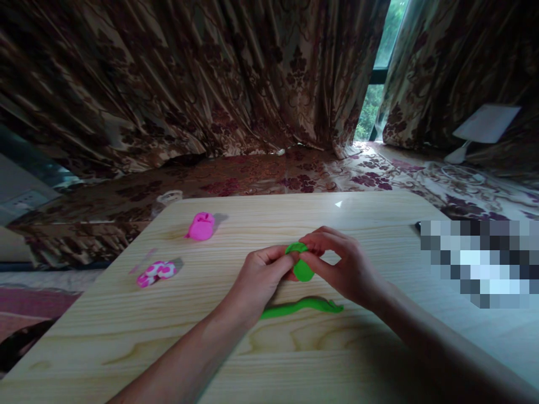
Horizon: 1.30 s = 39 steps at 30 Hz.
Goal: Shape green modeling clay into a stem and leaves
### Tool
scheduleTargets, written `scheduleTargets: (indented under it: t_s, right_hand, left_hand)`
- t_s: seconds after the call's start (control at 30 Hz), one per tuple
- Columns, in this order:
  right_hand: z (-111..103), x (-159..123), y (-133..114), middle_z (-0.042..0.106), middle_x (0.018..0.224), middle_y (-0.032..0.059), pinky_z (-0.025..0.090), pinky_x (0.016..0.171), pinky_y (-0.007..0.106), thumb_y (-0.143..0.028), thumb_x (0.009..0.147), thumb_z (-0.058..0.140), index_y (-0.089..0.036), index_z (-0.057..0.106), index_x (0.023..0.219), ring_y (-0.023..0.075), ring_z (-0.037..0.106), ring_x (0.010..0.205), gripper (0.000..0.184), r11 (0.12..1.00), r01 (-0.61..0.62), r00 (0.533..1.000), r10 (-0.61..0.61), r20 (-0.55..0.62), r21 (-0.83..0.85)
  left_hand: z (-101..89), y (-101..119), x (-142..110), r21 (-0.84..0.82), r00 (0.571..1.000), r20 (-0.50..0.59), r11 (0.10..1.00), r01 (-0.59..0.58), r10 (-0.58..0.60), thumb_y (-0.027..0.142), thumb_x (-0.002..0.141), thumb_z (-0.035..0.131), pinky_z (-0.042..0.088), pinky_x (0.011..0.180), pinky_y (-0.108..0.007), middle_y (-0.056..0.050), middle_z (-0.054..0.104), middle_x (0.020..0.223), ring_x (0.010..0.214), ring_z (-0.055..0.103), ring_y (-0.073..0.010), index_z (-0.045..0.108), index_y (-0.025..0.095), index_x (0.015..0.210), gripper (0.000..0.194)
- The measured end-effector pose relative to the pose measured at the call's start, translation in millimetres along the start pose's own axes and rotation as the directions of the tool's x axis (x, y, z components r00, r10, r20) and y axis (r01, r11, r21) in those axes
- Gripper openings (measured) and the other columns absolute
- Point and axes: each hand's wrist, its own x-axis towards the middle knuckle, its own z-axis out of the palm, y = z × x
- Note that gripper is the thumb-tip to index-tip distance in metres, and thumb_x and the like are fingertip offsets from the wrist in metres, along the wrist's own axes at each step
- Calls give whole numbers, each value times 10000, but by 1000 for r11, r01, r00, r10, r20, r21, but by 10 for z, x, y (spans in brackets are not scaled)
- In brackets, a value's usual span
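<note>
A piece of green modelling clay (304, 271), flat and rounded, is held up over the middle of the table. My left hand (264, 270) pinches it from the left, its thumb pressed on the front. From the right, my right hand (342, 264) grips the upper edge between thumb and fingers. Below both hands a long strip of green clay (301, 306) lies on the tabletop, its left end hidden behind my left wrist. Farther left is a pink clay shoe-like shape (201, 226). Nearer me lies a pink-and-white spotted clay piece (156, 272).
The pale wooden table (202, 342) fills the foreground. A clear plastic container (169, 197) stands past its far left corner. On the right edge lies a dark-edged, blurred-out object (484, 264). Patterned curtains (252, 78) and a white lamp (486, 124) are behind.
</note>
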Motion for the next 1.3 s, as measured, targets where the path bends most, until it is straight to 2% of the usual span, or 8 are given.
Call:
scheduleTargets:
  t_s: [0.23, 0.43, 0.53, 0.7, 0.8, 0.97, 1.17, 1.3]
  right_hand:
    - [9, 7, 55, 593, 819, 31, 458, 634, 263, -115, 834, 513, -177, 632, 898, 124, 559, 718, 148, 1000, 28, 999, -28, 17, -7]
    - [-1, 3, 33, 591, 856, 37, 467, 690, 268, -125, 822, 538, -162, 611, 1038, 127, 565, 767, 231, 999, 33, 999, -33, 18, -12]
    - [-15, 5, 9, 603, 875, 40, 470, 732, 267, -129, 839, 513, -170, 649, 943, 128, 576, 809, 176, 998, 55, 997, -56, 45, 12]
    - [-16, 6, -20, 625, 897, 41, 501, 677, 258, -196, 843, 524, -177, 552, 1135, 132, 605, 775, 294, 976, -170, 985, 171, 2, 134]
    - [17, 2, -6, 642, 854, 37, 503, 635, 255, -237, 829, 552, -175, 577, 1059, 144, 617, 753, 240, 954, -266, 964, 265, 28, 135]
    - [55, 3, 1, 604, 736, -4, 459, 583, 229, -147, 803, 550, -179, 611, 861, 111, 576, 651, 90, 982, -180, 984, 181, -8, 60]
    - [39, -9, -3, 601, 786, 13, 458, 597, 234, -161, 815, 563, -183, 644, 959, 111, 570, 670, 167, 992, -120, 993, 119, 9, 40]
    - [20, -13, 18, 607, 828, 36, 470, 652, 247, -156, 849, 526, -185, 672, 967, 118, 578, 726, 190, 1000, -16, 1000, 16, 13, 14]
  left_hand:
    - [30, 63, -24, -183, 994, 63, 978, 103, -93, 266, 747, 620, 465, 649, -263, -56, 680, 712, 635, 569, -133, 716, 119, 784, 179]
    - [30, 41, -2, -157, 994, 54, 982, 101, -94, 231, 735, 623, 467, 591, -233, -52, 659, 648, 584, 561, -116, 704, 95, 748, 158]
    - [28, 29, 0, -192, 991, 69, 973, 126, -115, 199, 755, 594, 477, 571, -224, -50, 652, 639, 582, 569, -115, 698, 91, 754, 150]
    - [33, 50, -2, -276, 989, 17, 950, 148, -149, 145, 731, 632, 513, 673, -237, -59, 687, 769, 671, 628, -126, 686, 104, 834, 124]
    - [31, 57, -4, -311, 989, -4, 940, 140, -149, 110, 717, 652, 508, 730, -229, -54, 695, 853, 721, 641, -120, 673, 122, 870, 155]
    - [9, 19, -10, -239, 992, 47, 963, 121, -113, 183, 740, 663, 496, 729, -228, -41, 675, 784, 679, 619, -103, 676, 115, 836, 118]
    - [15, 10, -27, -152, 995, 68, 985, 82, -72, 214, 774, 624, 475, 698, -222, -43, 661, 735, 662, 592, -105, 689, 110, 858, 149]
    - [15, 13, -35, -197, 990, 82, 972, 129, -115, 227, 784, 605, 477, 666, -232, -42, 645, 673, 620, 583, -110, 678, 104, 787, 143]
